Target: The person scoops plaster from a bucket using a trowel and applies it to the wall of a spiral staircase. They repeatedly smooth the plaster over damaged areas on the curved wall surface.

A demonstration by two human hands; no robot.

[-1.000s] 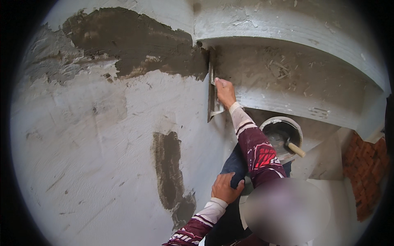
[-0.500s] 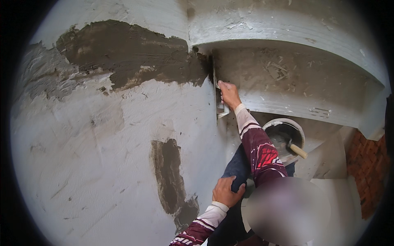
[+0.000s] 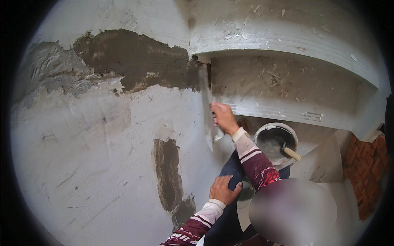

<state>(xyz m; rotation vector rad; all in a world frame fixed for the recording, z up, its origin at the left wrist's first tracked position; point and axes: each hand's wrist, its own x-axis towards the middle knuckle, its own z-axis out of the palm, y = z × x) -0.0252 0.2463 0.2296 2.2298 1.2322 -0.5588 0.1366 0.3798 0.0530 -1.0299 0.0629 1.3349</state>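
Note:
My right hand (image 3: 224, 119) is wrapped round the handle of a plastering trowel (image 3: 204, 96), its long thin blade blurred by motion. The blade stands almost edge-on against the pale wall, in the corner beside the ledge. Its far end reaches the right end of a wide dark patch of mortar (image 3: 131, 59). Lower on the wall is a narrower dark mortar patch (image 3: 167, 174). My left hand (image 3: 223, 190) lies on my bent knee, fingers laid over the dark trousers and thumb apart, holding nothing.
Right of my knee stands a round bucket (image 3: 296, 137) with grey residue inside and a wooden-handled tool (image 3: 292, 153) leaning over its rim. A pale ledge (image 3: 287, 110) runs across the upper right, strewn with flakes. Red brickwork (image 3: 365, 176) shows at far right.
My right hand and the trowel have come down along the wall, toward me and slightly left. The left hand stays on the knee. The whole view has shifted a little.

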